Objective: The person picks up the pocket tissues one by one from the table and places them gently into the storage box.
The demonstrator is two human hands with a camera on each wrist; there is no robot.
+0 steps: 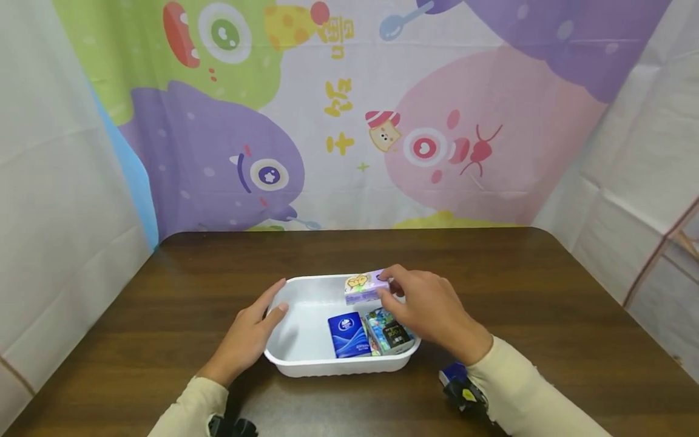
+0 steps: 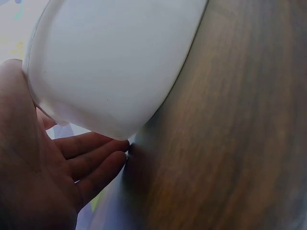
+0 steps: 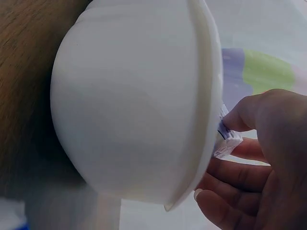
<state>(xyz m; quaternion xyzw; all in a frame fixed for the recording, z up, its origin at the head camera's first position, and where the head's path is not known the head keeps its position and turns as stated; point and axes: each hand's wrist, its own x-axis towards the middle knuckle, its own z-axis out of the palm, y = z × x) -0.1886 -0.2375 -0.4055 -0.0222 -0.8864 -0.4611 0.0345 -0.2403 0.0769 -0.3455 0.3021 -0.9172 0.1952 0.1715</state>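
A white plastic basin sits on the table. At its left end my left hand grips the rim, thumb over the edge and fingers spread along the outside wall, as the left wrist view shows. My right hand pinches the end of a lilac tissue pack with a yellow cartoon print, above the basin's far right part. The basin's wall hides part of this pack in the right wrist view. Inside the basin lie a dark blue tissue pack and a colourful pack with a black label, side by side.
On the brown wooden table, a blue and white pack lies by my right wrist, partly hidden by the wrist camera. A cartoon-printed curtain hangs behind the table, with pale cloth at both sides.
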